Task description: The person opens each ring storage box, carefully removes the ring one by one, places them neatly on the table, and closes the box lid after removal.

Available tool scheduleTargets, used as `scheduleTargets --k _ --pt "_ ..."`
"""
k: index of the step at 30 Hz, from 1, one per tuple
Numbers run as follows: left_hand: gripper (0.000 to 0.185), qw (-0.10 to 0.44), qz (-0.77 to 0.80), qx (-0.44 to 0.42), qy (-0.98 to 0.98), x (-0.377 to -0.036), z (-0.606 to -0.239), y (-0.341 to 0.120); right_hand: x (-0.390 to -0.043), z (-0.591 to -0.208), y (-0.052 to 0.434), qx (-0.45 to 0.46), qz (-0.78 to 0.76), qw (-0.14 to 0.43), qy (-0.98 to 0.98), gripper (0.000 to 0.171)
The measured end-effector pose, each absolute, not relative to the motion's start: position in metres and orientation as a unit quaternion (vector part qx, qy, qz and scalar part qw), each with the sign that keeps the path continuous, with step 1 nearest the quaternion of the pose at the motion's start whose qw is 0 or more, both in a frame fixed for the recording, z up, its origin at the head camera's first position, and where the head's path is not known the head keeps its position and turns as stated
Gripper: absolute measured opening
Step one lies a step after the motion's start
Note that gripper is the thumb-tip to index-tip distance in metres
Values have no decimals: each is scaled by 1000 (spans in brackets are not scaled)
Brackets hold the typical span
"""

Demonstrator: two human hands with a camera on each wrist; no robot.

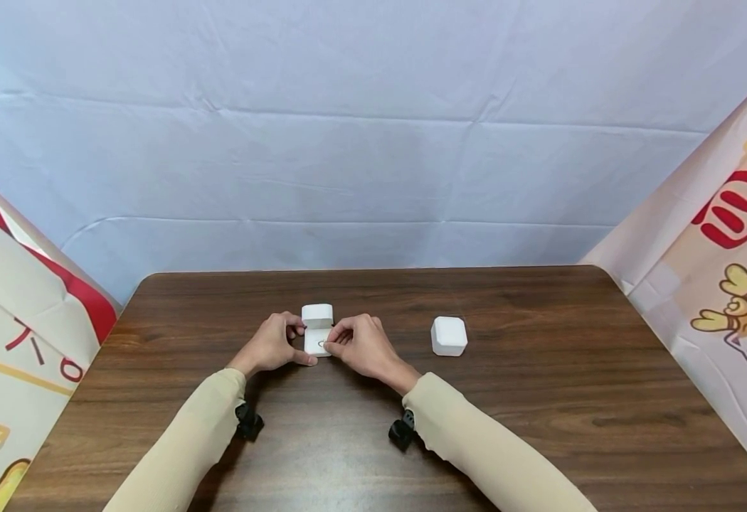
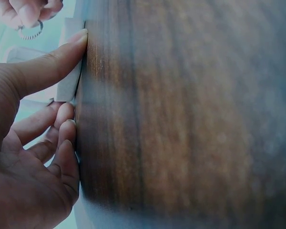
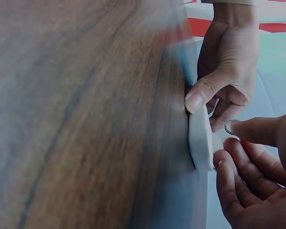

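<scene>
A small white ring box [image 1: 312,343] stands on the table with its lid [image 1: 317,314] raised at the back. My left hand [image 1: 274,345] grips the box from its left side, the thumb at the front and the fingers behind. Between the thumb and fingertips of my right hand [image 1: 366,348] is a thin silver ring [image 3: 230,126] with a beaded-looking band. In the left wrist view the ring [image 2: 31,32] hangs just over the box's inside. The right hand's other fingers curl close to the box's right side.
A second white box [image 1: 449,336], closed, sits to the right on the brown wooden table [image 1: 540,398]. Behind the table hangs a pale cloth [image 1: 361,171], with printed cloths at both sides. Each sleeve carries a black wrist device.
</scene>
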State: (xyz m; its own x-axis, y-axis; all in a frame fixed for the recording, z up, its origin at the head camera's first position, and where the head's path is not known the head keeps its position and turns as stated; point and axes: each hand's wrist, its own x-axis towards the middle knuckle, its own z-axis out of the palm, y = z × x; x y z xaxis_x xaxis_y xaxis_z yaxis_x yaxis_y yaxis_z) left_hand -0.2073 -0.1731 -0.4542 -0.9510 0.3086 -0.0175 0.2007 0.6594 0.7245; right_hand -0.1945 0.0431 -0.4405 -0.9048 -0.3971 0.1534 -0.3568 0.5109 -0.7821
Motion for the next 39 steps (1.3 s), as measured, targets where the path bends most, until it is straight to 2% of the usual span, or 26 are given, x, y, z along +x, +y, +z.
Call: scheduleTargets --k 17,23,31,39 --pt "49 76 392 133 907 -207 -455 -174 -174 -439 55 -265 -420 60 866 14" --pt "48 68 391 140 907 -207 -454 -174 -168 -440 58 -294 -412 95 857 17" --pt "48 68 391 137 908 -206 -454 -173 -163 -442 59 -295 -384 134 865 18" --pt "52 68 390 136 908 -206 -454 -172 -161 -445 58 -301 -368 142 868 18"
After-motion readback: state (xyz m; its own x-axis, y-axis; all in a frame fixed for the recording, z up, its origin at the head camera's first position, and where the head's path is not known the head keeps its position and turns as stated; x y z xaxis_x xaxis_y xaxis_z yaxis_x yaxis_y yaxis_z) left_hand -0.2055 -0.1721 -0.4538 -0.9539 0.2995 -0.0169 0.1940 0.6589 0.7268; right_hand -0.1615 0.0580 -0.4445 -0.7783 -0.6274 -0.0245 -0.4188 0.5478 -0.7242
